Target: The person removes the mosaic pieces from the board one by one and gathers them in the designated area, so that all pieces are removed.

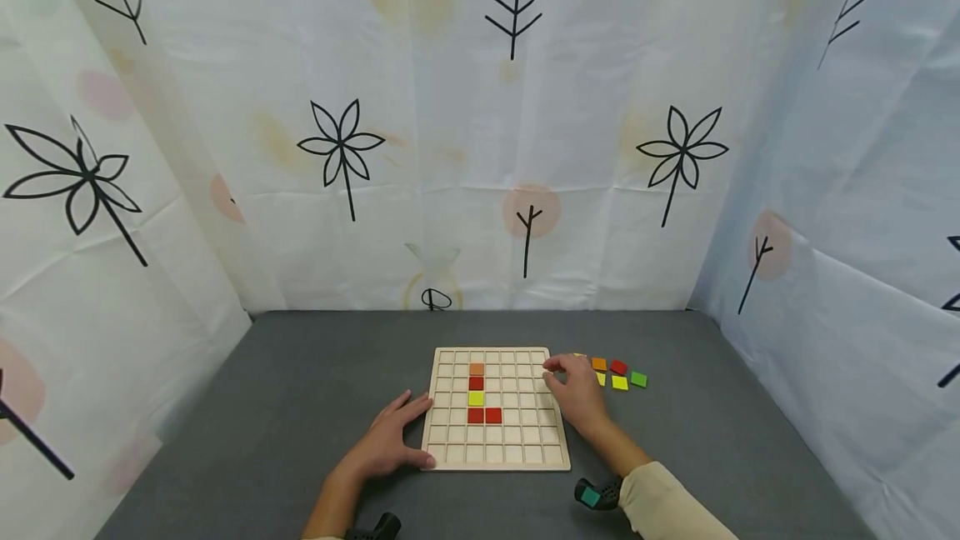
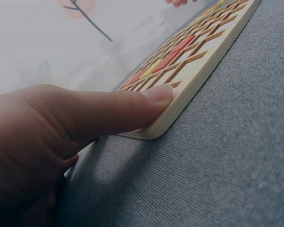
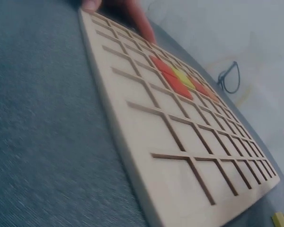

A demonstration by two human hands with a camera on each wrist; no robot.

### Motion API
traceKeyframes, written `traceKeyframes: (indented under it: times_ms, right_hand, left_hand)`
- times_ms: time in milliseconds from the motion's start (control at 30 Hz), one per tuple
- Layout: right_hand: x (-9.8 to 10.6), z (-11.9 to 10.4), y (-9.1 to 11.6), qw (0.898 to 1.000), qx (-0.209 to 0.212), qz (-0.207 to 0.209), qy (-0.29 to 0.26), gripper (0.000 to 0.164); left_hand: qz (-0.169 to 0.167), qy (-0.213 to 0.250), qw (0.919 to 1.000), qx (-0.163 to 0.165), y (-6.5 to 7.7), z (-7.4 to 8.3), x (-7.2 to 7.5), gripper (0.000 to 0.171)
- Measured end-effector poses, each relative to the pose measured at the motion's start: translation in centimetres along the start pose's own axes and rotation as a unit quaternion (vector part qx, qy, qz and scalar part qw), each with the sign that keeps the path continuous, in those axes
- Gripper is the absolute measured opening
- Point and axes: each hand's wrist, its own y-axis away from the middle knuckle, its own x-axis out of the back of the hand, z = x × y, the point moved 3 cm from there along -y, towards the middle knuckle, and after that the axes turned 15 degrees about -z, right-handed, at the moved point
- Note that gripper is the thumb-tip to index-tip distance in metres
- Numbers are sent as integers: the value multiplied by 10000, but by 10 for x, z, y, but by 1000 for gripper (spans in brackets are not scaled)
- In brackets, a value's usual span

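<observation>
A pale wooden grid board [image 1: 525,451] lies on the dark grey table. One column of it holds an orange tile [image 1: 476,369], a red tile [image 1: 476,383], a yellow tile [image 1: 476,398] and a lower red tile [image 1: 476,416], with another red tile [image 1: 493,416] beside that last one. My left hand [image 1: 386,442] steadies the board, its thumb [image 2: 156,97] on the near left corner and its straight fingers at the left edge. Over the board's far right edge is my right hand [image 1: 581,394], thumb and index fingertips close together; whether they pinch a tile I cannot tell.
Several loose tiles lie right of the board, past the right hand: an orange tile [image 1: 598,363], a red tile [image 1: 618,367], a yellow tile [image 1: 619,383] and a green tile [image 1: 638,379] among them. A patterned white curtain [image 1: 585,257] encloses the table's back and sides.
</observation>
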Motion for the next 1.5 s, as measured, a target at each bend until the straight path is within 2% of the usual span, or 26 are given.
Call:
traceKeyframes:
  times_ms: [167,333,500,800,1033,1267,1500]
  right_hand:
    - [-13,-8,5,9999,-100,-13,-51,11]
    - [-25,-13,9,9988,-304,-206,-324,10]
    - [-33,-17,13,9987,-94,-298,-396,10]
    - [-41,-25,13,9974,308,-614,221,12]
    - [-47,-34,13,9892,415,-1237,663,12]
    - [-49,-40,18,9796,660,-1685,868,17]
    - [-51,-42,21,9754,747,-1819,998,18]
  left_hand:
    - [8,44,10000,23,2,1,0,95]
    - [21,2,10000,40,1,2,0,94]
    - [40,11,10000,72,1,3,0,93]
    - [6,11,10000,20,1,2,1,95]
    - [1,1,10000,-13,-1,-1,0,96]
    - [-12,18,10000,20,0,0,-1,95]
    - [-25,32,10000,59,-2,-1,-1,96]
